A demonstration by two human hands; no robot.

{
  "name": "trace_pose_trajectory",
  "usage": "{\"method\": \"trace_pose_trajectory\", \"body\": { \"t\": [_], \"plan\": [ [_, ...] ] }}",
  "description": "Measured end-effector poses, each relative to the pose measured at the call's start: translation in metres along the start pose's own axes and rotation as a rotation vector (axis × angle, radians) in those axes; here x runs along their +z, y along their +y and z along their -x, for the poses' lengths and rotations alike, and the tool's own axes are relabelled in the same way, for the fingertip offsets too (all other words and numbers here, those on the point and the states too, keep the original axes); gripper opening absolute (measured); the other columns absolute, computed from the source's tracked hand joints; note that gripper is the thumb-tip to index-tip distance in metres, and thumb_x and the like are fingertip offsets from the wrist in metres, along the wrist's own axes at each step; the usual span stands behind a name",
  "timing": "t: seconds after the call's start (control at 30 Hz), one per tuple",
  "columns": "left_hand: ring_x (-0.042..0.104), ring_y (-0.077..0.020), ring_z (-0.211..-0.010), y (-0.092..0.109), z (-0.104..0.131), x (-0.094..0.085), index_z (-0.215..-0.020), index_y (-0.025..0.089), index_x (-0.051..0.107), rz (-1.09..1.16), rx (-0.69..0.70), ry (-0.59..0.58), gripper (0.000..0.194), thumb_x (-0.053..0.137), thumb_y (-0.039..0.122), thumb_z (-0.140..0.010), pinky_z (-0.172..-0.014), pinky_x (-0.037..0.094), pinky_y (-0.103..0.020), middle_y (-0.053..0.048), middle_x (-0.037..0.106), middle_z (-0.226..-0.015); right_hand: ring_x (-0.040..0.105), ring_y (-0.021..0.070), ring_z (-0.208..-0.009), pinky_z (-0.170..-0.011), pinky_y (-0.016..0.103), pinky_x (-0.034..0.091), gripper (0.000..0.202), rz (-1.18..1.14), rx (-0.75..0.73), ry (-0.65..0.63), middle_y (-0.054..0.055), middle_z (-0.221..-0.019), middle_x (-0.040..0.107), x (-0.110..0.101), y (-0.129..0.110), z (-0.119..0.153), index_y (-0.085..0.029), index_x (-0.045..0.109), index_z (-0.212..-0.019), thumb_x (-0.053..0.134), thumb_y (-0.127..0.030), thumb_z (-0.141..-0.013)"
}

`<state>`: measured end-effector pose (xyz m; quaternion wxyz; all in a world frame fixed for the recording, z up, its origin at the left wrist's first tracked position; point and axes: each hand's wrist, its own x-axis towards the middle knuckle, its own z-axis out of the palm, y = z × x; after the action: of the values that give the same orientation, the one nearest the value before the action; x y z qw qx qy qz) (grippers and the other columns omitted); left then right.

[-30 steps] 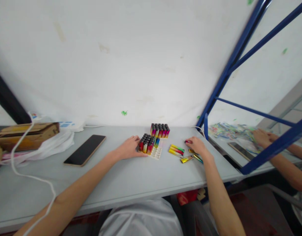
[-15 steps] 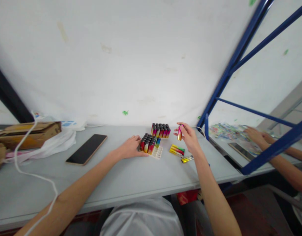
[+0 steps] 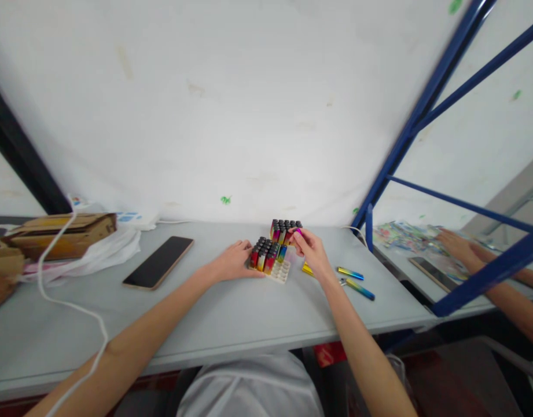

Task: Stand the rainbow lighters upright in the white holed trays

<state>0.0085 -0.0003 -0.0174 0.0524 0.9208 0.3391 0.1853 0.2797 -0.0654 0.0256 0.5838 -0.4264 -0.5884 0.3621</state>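
A white tray with round holes stands on the table, several black-topped lighters upright in its left and back part. My left hand grips the tray's left side, thumb along the front edge. Over the tray's back right, my right hand pinches a lighter; its purple end shows and the rest is hidden by the fingers. Behind the tray stands a second block of lighters. Loose on the table at the right lie a yellow-blue lighter, another one and a partly covered yellow lighter.
A phone lies at the left, beside a plastic bag and a cardboard box. A white cable crosses the far left. A blue metal frame rises at the right; beyond it are another person's hands.
My right hand has moved left with the lighter, from above the loose ones to the tray. My left hand stays at the tray. The view has shifted slightly.
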Motion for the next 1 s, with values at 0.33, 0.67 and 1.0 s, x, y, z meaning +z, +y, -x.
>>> {"method": "trace_pose_trajectory", "body": {
  "t": [0.33,0.67,1.0],
  "plan": [
    [0.068,-0.0353,-0.106,0.001,0.000,-0.002,-0.104,0.020,0.077,-0.025,0.001,-0.026,0.072,0.071,0.089,-0.085,-0.101,0.056,-0.047,-0.016,0.072,-0.111,0.030,0.0125,-0.052,-0.045,0.026,0.026,0.066,0.110,0.044,-0.006,-0.007,-0.062,0.039,0.008,0.006,0.004,-0.026,0.058,-0.092,0.061,-0.092,-0.088],
    [0.068,-0.0350,-0.106,0.000,0.000,-0.001,-0.107,0.021,0.078,0.001,0.000,-0.025,0.072,0.071,0.089,-0.084,-0.101,0.056,-0.046,-0.014,0.071,-0.110,0.035,0.0146,-0.058,-0.057,0.030,0.027,0.056,0.511,-0.101,0.134,-0.003,-0.055,0.040,0.006,0.010,0.006,-0.026,0.041,-0.058,0.054,-0.067,-0.094],
    [0.068,-0.0348,-0.107,0.001,0.000,-0.002,-0.107,0.020,0.077,-0.024,0.005,-0.039,0.073,0.068,0.090,-0.086,-0.103,0.056,-0.047,-0.014,0.071,-0.111,0.042,0.0166,-0.060,-0.061,0.031,0.032,0.049,0.577,-0.152,0.109,-0.003,-0.060,0.050,0.009,0.008,0.008,-0.026,0.048,-0.068,0.054,-0.063,-0.099]
  ]
}}
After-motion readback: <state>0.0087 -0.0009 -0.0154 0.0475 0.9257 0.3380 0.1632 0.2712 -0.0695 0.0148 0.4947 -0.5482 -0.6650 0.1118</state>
